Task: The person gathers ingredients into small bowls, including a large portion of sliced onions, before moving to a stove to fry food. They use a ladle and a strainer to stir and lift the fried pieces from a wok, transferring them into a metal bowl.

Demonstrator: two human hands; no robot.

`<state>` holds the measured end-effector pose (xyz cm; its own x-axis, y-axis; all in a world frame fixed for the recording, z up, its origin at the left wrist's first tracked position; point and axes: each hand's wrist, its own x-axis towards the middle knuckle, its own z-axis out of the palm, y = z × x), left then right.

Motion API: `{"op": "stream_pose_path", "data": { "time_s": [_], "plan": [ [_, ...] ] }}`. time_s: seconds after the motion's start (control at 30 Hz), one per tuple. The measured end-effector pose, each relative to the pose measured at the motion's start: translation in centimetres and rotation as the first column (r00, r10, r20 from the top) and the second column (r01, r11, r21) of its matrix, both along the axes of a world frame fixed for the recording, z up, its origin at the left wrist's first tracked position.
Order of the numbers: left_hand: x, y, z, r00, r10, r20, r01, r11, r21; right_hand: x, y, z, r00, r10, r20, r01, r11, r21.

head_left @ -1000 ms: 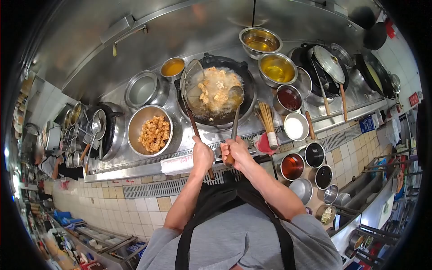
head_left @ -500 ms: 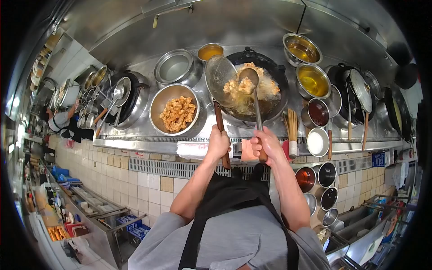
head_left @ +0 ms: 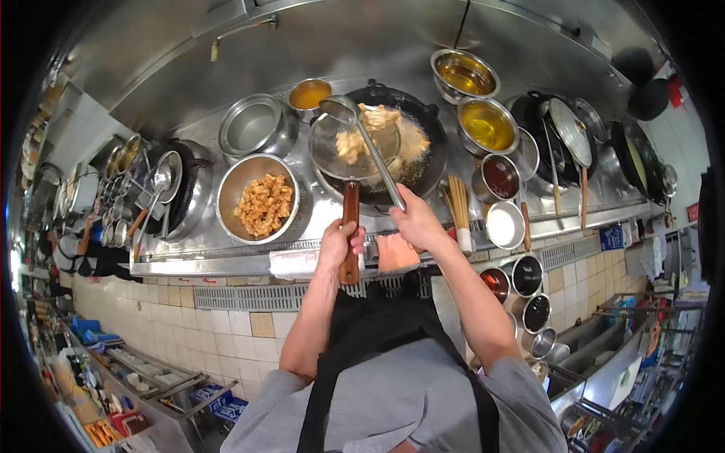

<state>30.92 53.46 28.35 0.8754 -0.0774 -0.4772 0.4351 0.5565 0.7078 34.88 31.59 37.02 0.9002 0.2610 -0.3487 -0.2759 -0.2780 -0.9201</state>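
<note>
My left hand (head_left: 341, 240) is closed round the wooden handle of a wire strainer (head_left: 350, 198). The strainer's round mesh sits over the left side of a black wok (head_left: 432, 155). Pale battered pieces (head_left: 349, 146) show in the mesh area, and more lie in bubbling oil beside it. My right hand (head_left: 415, 219) grips the lower end of a long metal ladle (head_left: 375, 155), which slants up and left so its bowl is above the strainer's far rim. Left of the wok, a steel bowl (head_left: 224, 198) holds brown fried pieces (head_left: 264, 205).
Oil bowls (head_left: 488, 125) stand right of the wok, with pots of red sauce (head_left: 501, 175) and white contents (head_left: 505, 225). A bundle of sticks (head_left: 458, 198) stands near the front edge. Further woks flank the station. Another person (head_left: 91, 253) is at far left.
The ladle's bowl has moved from over the wok's middle to the strainer's far left rim. The strainer has turned flatter over the wok. The whole view has shifted, moving the stove leftward.
</note>
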Motion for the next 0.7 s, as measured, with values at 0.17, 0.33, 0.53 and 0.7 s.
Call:
{"op": "stream_pose_path", "data": {
  "time_s": [0.17,0.33,0.53,0.7],
  "plan": [
    [1.0,-0.9,0.1,0.998,-0.036,-0.046,0.036,0.999,-0.014,-0.5,-2.0,-1.9,0.977,-0.002,0.213,0.045,0.980,-0.194],
    [0.7,-0.7,1.0,0.998,-0.025,-0.053,0.024,1.000,-0.020,-2.7,-5.1,2.6,0.934,-0.074,0.349,0.156,0.964,-0.214],
    [0.1,-0.6,3.4,0.999,-0.016,-0.037,0.016,1.000,0.009,-2.0,-3.8,-0.8,0.983,0.058,0.172,0.065,0.774,-0.629],
    [0.6,-0.2,1.2,0.997,-0.017,-0.078,0.020,0.999,0.042,-1.3,-3.9,-5.7,0.954,0.179,0.239,-0.035,0.863,-0.503]
  ]
}}
